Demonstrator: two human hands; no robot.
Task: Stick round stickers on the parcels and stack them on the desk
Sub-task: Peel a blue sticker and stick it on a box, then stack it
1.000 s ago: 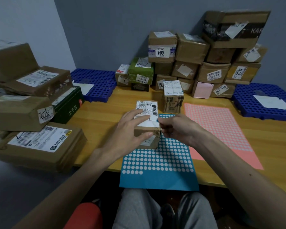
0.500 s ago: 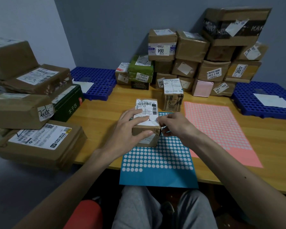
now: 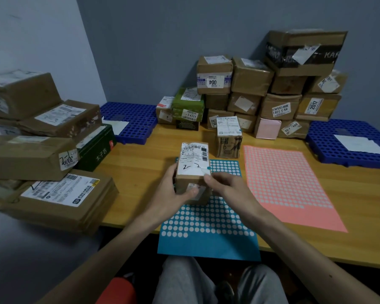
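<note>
Holding the parcel (image 3: 192, 172), left grip (image 3: 170, 194) wraps its side; right grip (image 3: 226, 185) touches its top edge, closure unclear.

Dim, bluish, even room light with soft shadows; wide-angle bending at the edges, slightly soft focus.

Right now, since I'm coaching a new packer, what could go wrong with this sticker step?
1. The blue round sticker, pinched by the right hand, sits at the top edge of the small parcel; it may fold over or stick poorly.
2. The blue sticker sheet overhangs the front edge of the desk; once the left hand lifts the parcel off it, it could slip down.
</note>
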